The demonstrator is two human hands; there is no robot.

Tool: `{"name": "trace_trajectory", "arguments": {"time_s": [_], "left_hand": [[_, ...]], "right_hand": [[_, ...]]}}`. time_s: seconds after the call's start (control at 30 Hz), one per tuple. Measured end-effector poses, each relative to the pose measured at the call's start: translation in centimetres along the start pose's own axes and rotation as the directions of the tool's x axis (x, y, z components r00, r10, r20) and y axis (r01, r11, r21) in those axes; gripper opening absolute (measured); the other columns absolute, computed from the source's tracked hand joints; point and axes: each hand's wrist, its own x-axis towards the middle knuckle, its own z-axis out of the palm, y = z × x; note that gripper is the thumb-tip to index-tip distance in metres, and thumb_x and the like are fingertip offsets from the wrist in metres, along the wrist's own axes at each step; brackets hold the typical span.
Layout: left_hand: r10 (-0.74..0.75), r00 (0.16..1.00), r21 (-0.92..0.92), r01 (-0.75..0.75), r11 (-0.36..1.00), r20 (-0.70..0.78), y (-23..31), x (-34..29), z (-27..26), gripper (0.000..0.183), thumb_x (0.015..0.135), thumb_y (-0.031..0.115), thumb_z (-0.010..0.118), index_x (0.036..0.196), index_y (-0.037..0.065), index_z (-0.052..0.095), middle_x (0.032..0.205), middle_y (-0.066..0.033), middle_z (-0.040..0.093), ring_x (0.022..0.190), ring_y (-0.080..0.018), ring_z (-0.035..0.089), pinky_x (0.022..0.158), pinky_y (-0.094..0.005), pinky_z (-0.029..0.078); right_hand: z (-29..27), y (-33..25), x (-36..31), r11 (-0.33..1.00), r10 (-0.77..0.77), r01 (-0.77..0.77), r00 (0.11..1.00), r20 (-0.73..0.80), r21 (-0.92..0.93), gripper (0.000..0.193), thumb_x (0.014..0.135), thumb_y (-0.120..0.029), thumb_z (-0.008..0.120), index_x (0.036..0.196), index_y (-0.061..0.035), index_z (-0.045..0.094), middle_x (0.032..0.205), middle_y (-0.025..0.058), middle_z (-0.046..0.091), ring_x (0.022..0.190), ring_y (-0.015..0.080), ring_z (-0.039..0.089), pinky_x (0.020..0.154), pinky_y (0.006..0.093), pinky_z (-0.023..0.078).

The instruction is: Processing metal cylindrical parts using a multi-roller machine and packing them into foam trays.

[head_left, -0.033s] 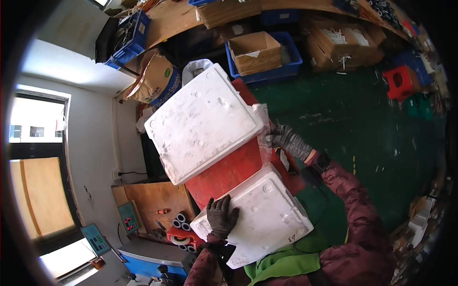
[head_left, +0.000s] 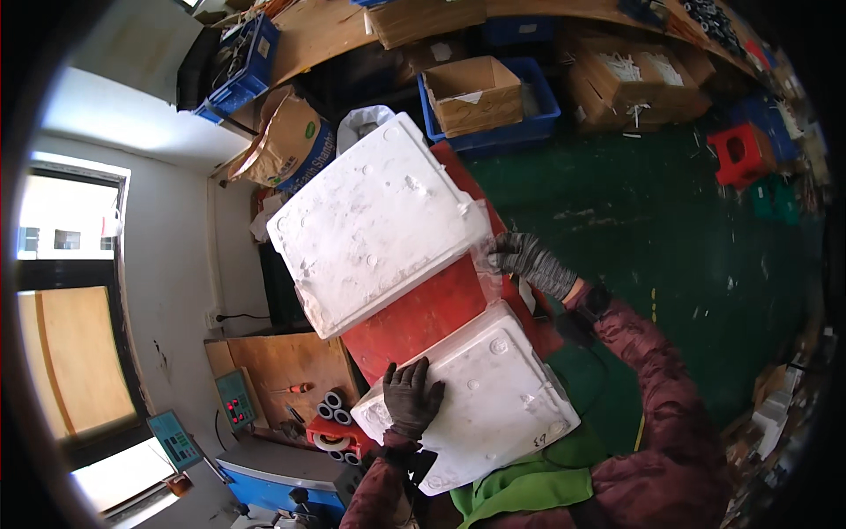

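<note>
Two scuffed white foam boxes lie at a slant on a red surface (head_left: 419,309). On the near foam box (head_left: 476,397) rests my gloved left hand (head_left: 412,398), open, its fingers stretched out near the box's left corner. Beyond it, across a strip of red, is the far foam box (head_left: 379,229). By that box's right corner my right hand (head_left: 531,263), in a grey knit glove, has its fingers closed on a crumpled piece of clear plastic film (head_left: 486,260). The film hangs between the two boxes; my fingertips are partly hidden behind it.
Left stands a bench with a screwdriver (head_left: 300,388), grey rings (head_left: 333,406) and a panel with red lights (head_left: 234,398). Behind the boxes are a paper sack (head_left: 286,137) and a blue bin (head_left: 538,106) holding a carton (head_left: 471,97). A red stool (head_left: 740,154) stands far right.
The clear film's upper end has dropped from above my right hand to beside it. My right hand has barely shifted, and my left hand stays on the near box.
</note>
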Motion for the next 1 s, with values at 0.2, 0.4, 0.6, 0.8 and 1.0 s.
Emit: {"name": "trace_trajectory", "arguments": {"time_s": [0.2, 0.4, 0.6, 0.8, 1.0], "left_hand": [[0.075, 0.997, -0.04, -0.076, 0.996, -0.018, 1.4, 0.4, -0.6, 0.051, 0.072, 0.03, 0.065, 0.114, 0.003, 0.056, 0.103, -0.013, 0.061, 0.097, -0.0284, 0.056, 0.098, -0.0479, 0.035], [0.083, 0.996, -0.073, -0.086, 0.994, -0.042, 0.9, -0.7, -0.7, 0.05, 0.074, 0.031, 0.064, 0.115, 0.004, 0.056, 0.105, -0.0125, 0.061, 0.098, -0.0281, 0.056, 0.098, -0.0476, 0.035], [0.042, 0.999, -0.047, -0.041, 0.998, 0.023, 0.4, -0.4, -0.5, 0.05, 0.08, 0.038, 0.059, 0.118, 0.005, 0.055, 0.111, -0.011, 0.061, 0.101, -0.0257, 0.056, 0.1, -0.0468, 0.033], [0.039, 0.997, -0.064, -0.035, 0.997, 0.059, 0.6, 0.5, 0.0, 0.051, 0.081, 0.039, 0.057, 0.118, 0.005, 0.055, 0.111, -0.0116, 0.06, 0.103, -0.0261, 0.056, 0.101, -0.0463, 0.032], [0.039, 0.998, -0.047, -0.037, 0.998, 0.044, 0.7, 0.7, -0.1, 0.051, 0.08, 0.036, 0.058, 0.121, 0.006, 0.052, 0.108, -0.0124, 0.06, 0.099, -0.0296, 0.056, 0.098, -0.046, 0.034]], "right_hand": [[3.2, 0.2, 1.2, 0.998, 0.049, -0.046, 0.993, 0.106, -0.031, 0.016, 0.081, 0.001, 0.063, 0.097, 0.0007, 0.06, 0.089, 0.0049, 0.066, 0.084, 0.0108, 0.062, 0.08, 0.0242, 0.051], [6.5, -2.3, -0.5, 0.841, 0.071, 0.113, 0.946, 0.316, -0.528, 0.02, 0.079, -0.016, 0.071, 0.09, -0.0021, 0.061, 0.077, 0.0031, 0.064, 0.074, 0.0099, 0.059, 0.072, 0.0277, 0.048], [4.9, -5.1, -7.4, 0.715, 0.41, -0.085, 0.855, 0.318, -0.693, 0.017, 0.082, -0.015, 0.067, 0.094, -0.0038, 0.062, 0.079, 0.0017, 0.063, 0.077, 0.0081, 0.059, 0.073, 0.0275, 0.049], [1.5, 0.5, -14.1, 0.291, -0.041, 0.685, 0.706, 0.707, -0.668, 0.026, 0.08, -0.006, 0.056, 0.105, -0.0085, 0.063, 0.11, 0.008, 0.063, 0.11, 0.0259, 0.056, 0.095, 0.0418, 0.043], [0.4, -0.2, -18.0, 0.267, 0.149, 0.614, 0.735, 0.661, -0.743, 0.041, 0.076, -0.006, 0.047, 0.114, -0.012, 0.06, 0.13, 0.0074, 0.05, 0.125, 0.0215, 0.043, 0.107, 0.0443, 0.028]]}}
